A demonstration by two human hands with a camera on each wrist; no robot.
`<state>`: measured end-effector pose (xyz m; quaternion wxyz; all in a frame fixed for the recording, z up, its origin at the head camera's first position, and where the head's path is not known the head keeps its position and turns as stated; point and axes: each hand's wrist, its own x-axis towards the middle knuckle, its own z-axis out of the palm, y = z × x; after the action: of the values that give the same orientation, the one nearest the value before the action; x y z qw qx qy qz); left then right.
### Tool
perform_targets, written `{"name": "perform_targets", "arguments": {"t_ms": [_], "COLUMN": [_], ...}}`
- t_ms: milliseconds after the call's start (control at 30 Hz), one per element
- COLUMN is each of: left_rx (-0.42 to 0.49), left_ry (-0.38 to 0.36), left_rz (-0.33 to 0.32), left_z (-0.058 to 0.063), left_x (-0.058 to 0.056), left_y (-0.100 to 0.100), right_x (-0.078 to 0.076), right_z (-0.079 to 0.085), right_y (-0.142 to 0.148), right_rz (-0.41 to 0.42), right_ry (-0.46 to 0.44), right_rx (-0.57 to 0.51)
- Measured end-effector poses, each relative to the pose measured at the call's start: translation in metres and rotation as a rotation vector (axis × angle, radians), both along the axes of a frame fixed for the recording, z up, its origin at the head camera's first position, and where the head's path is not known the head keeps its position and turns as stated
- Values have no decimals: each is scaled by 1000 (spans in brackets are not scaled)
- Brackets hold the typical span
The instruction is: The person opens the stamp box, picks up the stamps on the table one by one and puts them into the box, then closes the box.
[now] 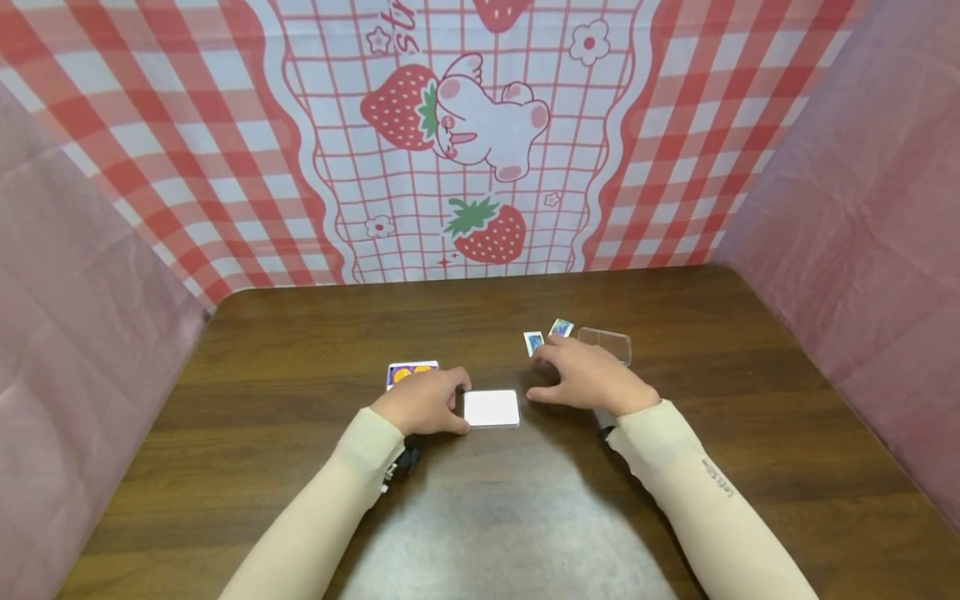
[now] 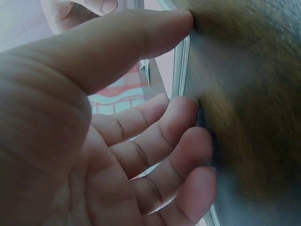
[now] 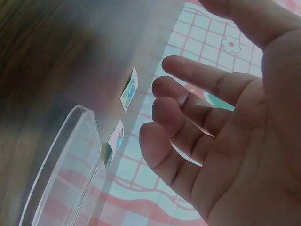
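A white rectangular card stack [image 1: 492, 408] with a clear plastic rim lies flat on the table between the hands. At its left end, my left hand [image 1: 426, 402] holds it, thumb by the near corner and forefinger by the far one. Partly hidden behind that hand is a purple card with yellow shapes [image 1: 413, 372]. My right hand [image 1: 592, 375] hovers right of the stack, palm down, fingers loosely bent and holding nothing. Just beyond its fingertips lie two small picture cards, one nearer [image 1: 533, 342] and one farther [image 1: 561, 328]. A clear plastic case [image 3: 66, 160] sits beside them, partly covered by the right hand.
The brown wooden table [image 1: 315, 333] ends at a red-and-white checked backdrop [image 1: 292, 167] with strawberries. Pink cloth [image 1: 82, 317] hangs at both sides.
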<state>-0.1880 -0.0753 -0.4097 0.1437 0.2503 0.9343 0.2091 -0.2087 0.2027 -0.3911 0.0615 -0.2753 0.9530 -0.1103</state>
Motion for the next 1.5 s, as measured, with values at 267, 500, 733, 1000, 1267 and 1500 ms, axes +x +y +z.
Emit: {"name": "perform_targets", "arguments": {"t_ms": [267, 500, 733, 1000, 1267, 1500], "left_rx": [9, 3, -2, -1, 10, 18], "left_ry": [0, -13, -32, -43, -58, -62], "left_rz": [9, 18, 23, 22, 20, 19], "left_z": [0, 0, 0, 0, 0, 0], "left_x": [1, 2, 2, 2, 2, 2], "left_y": [2, 2, 0, 0, -1, -1], "right_x": [-4, -5, -10, -29, -60, -79], "right_z": [0, 0, -5, -3, -4, -11], "right_y": [5, 8, 11, 31, 42, 41], "right_rz": [-24, -46, -51, -154, -238, -265], "right_ry": [0, -3, 20, -11, 2, -37], "right_rx": [14, 12, -13, -67, -86, -71]}}
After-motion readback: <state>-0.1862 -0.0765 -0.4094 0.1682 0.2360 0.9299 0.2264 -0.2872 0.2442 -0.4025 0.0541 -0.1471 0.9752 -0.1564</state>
